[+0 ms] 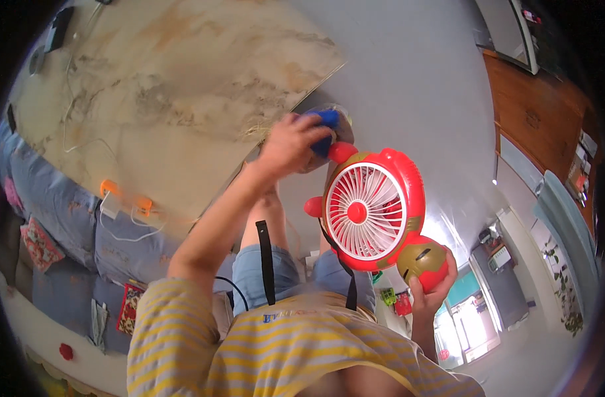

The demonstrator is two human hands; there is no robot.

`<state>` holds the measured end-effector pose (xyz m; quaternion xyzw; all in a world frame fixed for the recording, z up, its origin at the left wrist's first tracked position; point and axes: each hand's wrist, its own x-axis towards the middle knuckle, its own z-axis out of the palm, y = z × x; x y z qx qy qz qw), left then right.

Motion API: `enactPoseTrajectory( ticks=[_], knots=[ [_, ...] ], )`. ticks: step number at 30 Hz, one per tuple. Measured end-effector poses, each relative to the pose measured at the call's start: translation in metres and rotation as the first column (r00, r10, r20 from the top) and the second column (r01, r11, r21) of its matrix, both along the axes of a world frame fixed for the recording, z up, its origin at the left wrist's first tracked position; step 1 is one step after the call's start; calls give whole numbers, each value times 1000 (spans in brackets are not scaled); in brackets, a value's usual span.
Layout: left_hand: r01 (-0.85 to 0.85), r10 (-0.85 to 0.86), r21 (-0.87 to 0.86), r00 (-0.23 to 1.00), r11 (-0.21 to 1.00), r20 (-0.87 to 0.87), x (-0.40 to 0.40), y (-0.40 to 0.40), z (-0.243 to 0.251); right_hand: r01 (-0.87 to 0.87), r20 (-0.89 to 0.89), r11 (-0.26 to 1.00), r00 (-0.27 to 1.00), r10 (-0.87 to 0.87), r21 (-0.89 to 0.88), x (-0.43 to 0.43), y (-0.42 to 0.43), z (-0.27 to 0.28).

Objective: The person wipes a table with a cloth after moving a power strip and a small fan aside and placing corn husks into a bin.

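A red and gold toy-figure desk fan [414,198] with a white round grille [366,211] is held up before me, tilted, its red feet toward the far side. My right hand [439,288] grips its gold-faced, helmet-like head [421,263]. My left hand [292,144] has its fingers around a bunched blue cloth [325,134] beside one red foot [342,152] of the fan. Whether the cloth touches that foot, I cannot tell. Behind the cloth is a round container [346,124], partly hidden, that looks lined with clear plastic.
A marble-patterned table [193,89] lies to the left, its edge beside my left forearm. On it are an orange power strip [143,203] and white cables [70,119]. A blue-grey sofa [59,183] stands farther left. Wooden cabinets [533,111] are at right, past the grey floor [411,84].
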<state>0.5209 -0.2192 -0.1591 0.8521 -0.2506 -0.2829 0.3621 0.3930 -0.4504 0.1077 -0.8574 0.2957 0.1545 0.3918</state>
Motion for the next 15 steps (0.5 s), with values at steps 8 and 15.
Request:
enactPoseTrajectory(
  ticks=[8,15],
  knots=[
    [-717,657,194,693,669,297,120,270,-57,-123,27,992,992,122,27,7,-3,-1],
    [-463,342,235,842,854,416,-11,62,-53,-106,37,992,993,109,-63,-2,-3,0]
  ],
)
